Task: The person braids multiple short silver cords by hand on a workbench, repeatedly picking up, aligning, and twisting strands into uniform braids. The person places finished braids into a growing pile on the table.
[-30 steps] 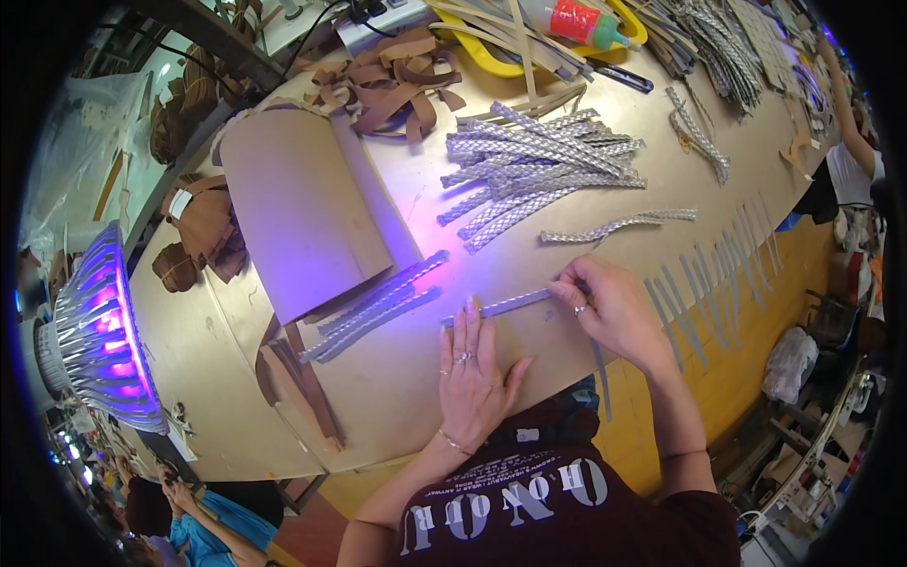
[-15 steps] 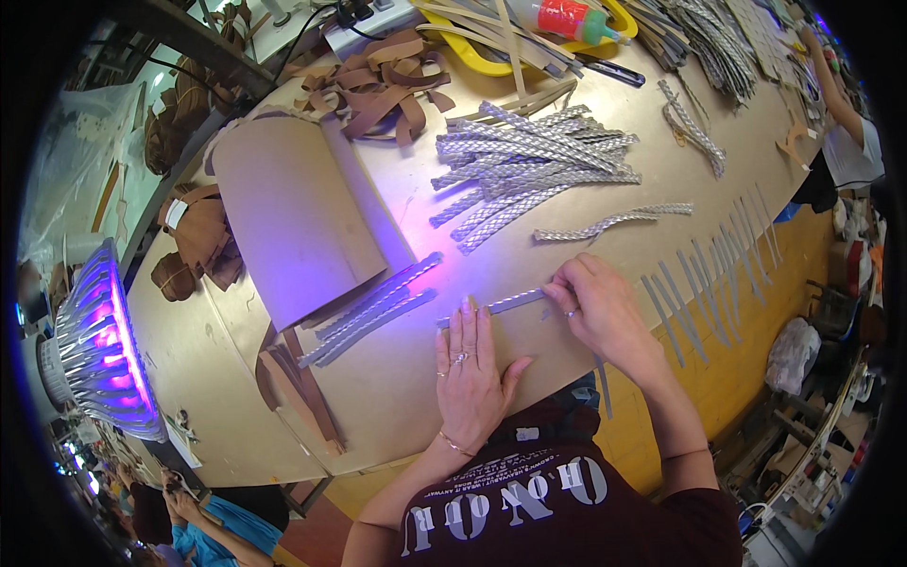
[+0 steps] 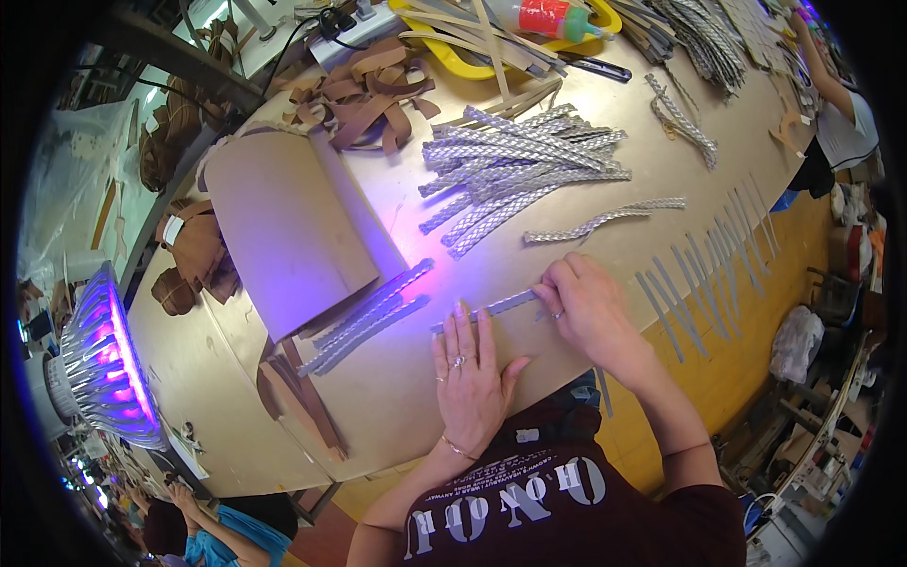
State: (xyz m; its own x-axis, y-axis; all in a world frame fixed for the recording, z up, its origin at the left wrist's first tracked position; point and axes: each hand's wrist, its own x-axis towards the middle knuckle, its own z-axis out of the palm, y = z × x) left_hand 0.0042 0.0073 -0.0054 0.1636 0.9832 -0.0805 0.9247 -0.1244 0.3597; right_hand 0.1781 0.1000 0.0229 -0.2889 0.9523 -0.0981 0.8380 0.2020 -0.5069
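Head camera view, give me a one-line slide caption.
Left hand flat on worktable, right hand pinching a silver braided strip.

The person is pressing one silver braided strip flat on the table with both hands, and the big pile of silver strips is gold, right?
Not quite. The head view shows the pile of braided strips is silver, not gold. The rest holds: the left hand and right hand both press one silver braided strip flat on the table.

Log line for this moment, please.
left hand: flat, fingertips pinning thin silver braided strip | right hand: pinching strip's other end | tan worktable: strip lies flat
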